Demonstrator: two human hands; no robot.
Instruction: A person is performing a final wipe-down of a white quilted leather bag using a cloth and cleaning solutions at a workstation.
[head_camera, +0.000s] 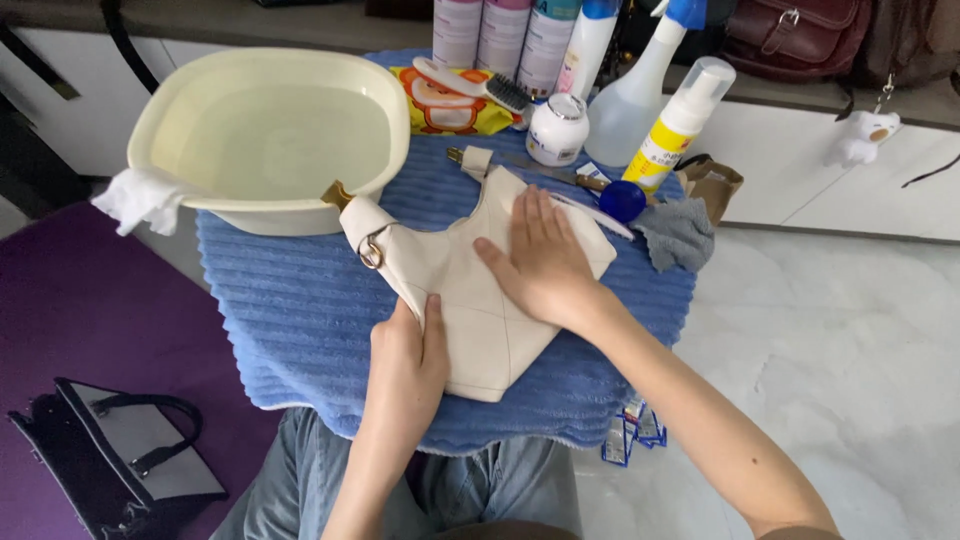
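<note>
Two hands on a cream handbag, laid flat on a blue ribbed towel.

The cream handbag (470, 300), quilted with diagonal seams and a metal ring at its strap, lies mid-towel with bare blue towel (290, 320) to its left and near edge. The right hand (540, 262) presses flat on it, fingers straight and close together; the left hand (405, 370) pinches its lower left edge. The basin (270, 135), bottles (620, 100) and grey cloth (680, 232) crowd the far side.

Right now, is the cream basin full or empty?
Partly filled. The cream basin stands upright on the blue towel, with clear water over its bottom and well below the rim. A white cloth hangs over its left edge.
</note>
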